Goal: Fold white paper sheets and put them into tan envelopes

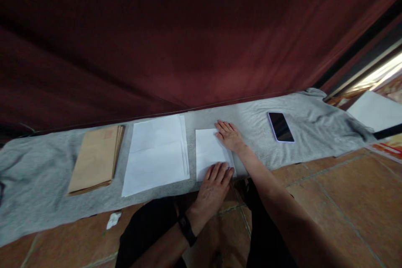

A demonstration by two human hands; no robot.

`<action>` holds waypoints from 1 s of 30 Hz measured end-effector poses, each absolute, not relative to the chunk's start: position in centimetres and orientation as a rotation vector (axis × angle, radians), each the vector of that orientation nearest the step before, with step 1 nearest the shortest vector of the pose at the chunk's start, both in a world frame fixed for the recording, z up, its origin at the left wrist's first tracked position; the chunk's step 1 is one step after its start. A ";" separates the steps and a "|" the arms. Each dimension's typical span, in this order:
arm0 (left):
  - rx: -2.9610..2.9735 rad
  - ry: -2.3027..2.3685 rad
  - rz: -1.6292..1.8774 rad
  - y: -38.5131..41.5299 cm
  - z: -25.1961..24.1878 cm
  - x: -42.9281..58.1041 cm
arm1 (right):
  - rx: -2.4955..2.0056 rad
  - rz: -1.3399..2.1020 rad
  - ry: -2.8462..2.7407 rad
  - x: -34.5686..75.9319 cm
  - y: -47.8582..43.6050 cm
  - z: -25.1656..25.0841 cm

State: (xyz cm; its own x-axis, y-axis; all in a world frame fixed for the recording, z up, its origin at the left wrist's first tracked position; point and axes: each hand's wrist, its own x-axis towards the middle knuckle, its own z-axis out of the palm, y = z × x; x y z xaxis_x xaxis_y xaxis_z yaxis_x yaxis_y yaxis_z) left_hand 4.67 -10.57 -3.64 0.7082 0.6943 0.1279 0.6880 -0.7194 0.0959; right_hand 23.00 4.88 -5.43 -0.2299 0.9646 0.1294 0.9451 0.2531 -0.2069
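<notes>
A folded white sheet of paper (207,148) lies on the grey cloth in front of me. My left hand (215,184), with a dark band on its wrist, rests flat on the sheet's near edge, fingers stretched out. Near the far right corner of the same sheet lies my right hand (230,136), its fingers spread and partly on the cloth. Neither hand grips anything. Just left of the folded sheet is a stack of larger white paper sheets (155,155) with a faint crease across the top one. Farther left sits a pile of brown paper envelopes (93,159).
A phone (280,127) with a light purple case lies on the grey cloth (251,111) at the right. Behind the cloth hangs a dark red curtain (194,42). A crumpled white tissue (113,220) is on the tiled floor (351,192).
</notes>
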 end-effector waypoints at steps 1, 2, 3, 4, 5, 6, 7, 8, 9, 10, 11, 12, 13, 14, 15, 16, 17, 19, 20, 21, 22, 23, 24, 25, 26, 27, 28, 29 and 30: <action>2.852 1.173 0.254 -10.5 -3.4 4.8 | -1.828 0.105 -2.244 23.3 4.9 -5.2; 2.839 1.186 0.270 -10.4 -3.3 5.0 | -1.877 0.090 -2.186 23.6 4.9 -5.0; 2.827 1.203 0.287 -10.3 -3.1 5.2 | -1.928 0.083 -2.123 23.8 4.9 -4.8; 2.813 1.222 0.305 -10.1 -3.0 5.4 | -1.977 0.086 -2.058 24.0 4.8 -4.5; 2.796 1.245 0.326 -10.0 -2.9 5.6 | -2.016 0.103 -1.999 24.2 4.8 -4.2; 2.776 1.267 0.349 -9.8 -2.9 5.7 | -2.040 0.133 -1.950 24.3 4.6 -4.0; 2.757 1.278 0.370 -9.6 -2.9 5.9 | -2.048 0.176 -1.909 24.3 4.4 -3.8; 2.740 1.281 0.387 -9.4 -2.9 6.0 | -2.037 0.229 -1.871 24.4 4.3 -3.7; 2.723 1.273 0.402 -9.2 -2.8 6.1 | -2.007 0.298 -1.820 24.5 4.1 -3.6; 2.703 1.258 0.420 -8.9 -2.6 6.1 | -1.964 0.369 -1.758 24.6 3.9 -3.6; 2.676 1.240 0.450 -8.7 -2.2 6.0 | -1.918 0.434 -1.692 24.9 3.9 -3.6; 2.637 1.227 0.502 -8.4 -1.6 5.9 | -1.874 0.485 -1.628 25.3 3.9 -3.6; 2.577 1.223 0.585 -8.1 -0.8 5.7 | -1.839 0.520 -1.574 25.7 4.0 -3.5; 2.496 1.232 0.697 -7.8 0.2 5.5 | -1.816 0.535 -1.542 26.3 4.2 -3.4; 2.391 1.251 0.843 -7.4 1.4 5.3 | -1.797 0.544 -1.516 26.9 4.4 -3.3; 2.256 1.271 0.992 -7.0 2.7 5.1 | -1.769 0.559 -1.479 27.5 4.6 -3.1; 2.079 1.311 1.134 -6.5 4.0 4.9 | -1.722 0.591 -1.416 28.0 4.8 -2.8; 1.644 1.364 1.371 -5.2 6.2 4.7 | -1.590 0.684 -1.233 29.0 5.1 -2.2; 1.425 1.323 1.464 -4.5 6.8 4.6 | -1.514 0.740 -1.128 29.3 5.1 -1.9; 1.222 1.250 1.527 -3.6 7.1 4.5 | -1.447 0.793 -1.039 29.5 5.1 -1.5; 1.039 1.180 1.561 -2.8 7.0 4.5 | -1.400 0.834 -0.981 29.7 5.0 -1.2; 0.893 1.129 1.552 -2.0 6.4 4.5 | -1.366 0.869 -0.945 29.8 4.8 -1.0; 0.783 1.117 1.516 -1.2 5.4 4.4 | -1.348 0.905 -0.923 29.9 4.6 -0.9; 0.711 1.142 1.475 -0.6 4.1 4.3 | -1.349 0.944 -0.913 30.0 4.4 -0.8; 0.665 1.194 1.446 -0.1 2.7 4.2 | -1.370 0.983 -0.916 30.0 4.3 -0.9; 0.637 1.272 1.439 0.3 1.1 4.1 | -1.415 1.007 -0.928 30.1 4.1 -1.0; 0.631 1.348 1.436 0.6 -0.4 4.0 | -1.471 1.017 -0.945 30.2 4.0 -1.2; 0.643 1.404 1.415 0.7 -1.7 3.9 | -1.529 1.015 -0.960 30.2 4.0 -1.5; 0.684 1.432 1.389 0.8 -2.9 3.8 | -1.585 0.978 -0.984 30.2 3.9 -1.7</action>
State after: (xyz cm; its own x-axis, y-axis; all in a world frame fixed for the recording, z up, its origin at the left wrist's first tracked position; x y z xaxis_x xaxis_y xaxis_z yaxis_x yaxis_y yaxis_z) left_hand 3.77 0.80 -2.87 -0.3537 0.8986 -0.2598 -0.2322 0.1847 0.9550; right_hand 30.19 3.87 -1.71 0.3444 0.9303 -0.1262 0.1319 -0.1811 -0.9746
